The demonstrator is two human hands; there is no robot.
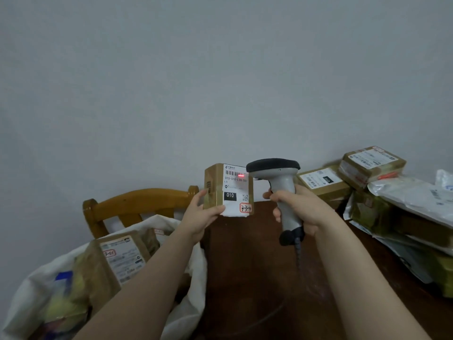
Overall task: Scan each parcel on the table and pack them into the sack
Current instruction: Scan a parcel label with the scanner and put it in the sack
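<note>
My left hand [199,215] grips a small brown cardboard parcel [215,187] upright above the dark wooden table [257,266], its white label facing me. A red scan line lies across the label's barcode. My right hand [300,207] holds a grey handheld scanner [282,187] by its handle, its black head right beside the parcel's label. The white sack [186,310] stands open at the lower left, with a labelled brown box [117,258] and other packages inside it.
Several parcels are piled on the table's right side: brown boxes [372,165] stacked at the back and white plastic mailers [414,197] in front. A wooden chair back [137,202] rises behind the sack. A grey wall stands behind everything.
</note>
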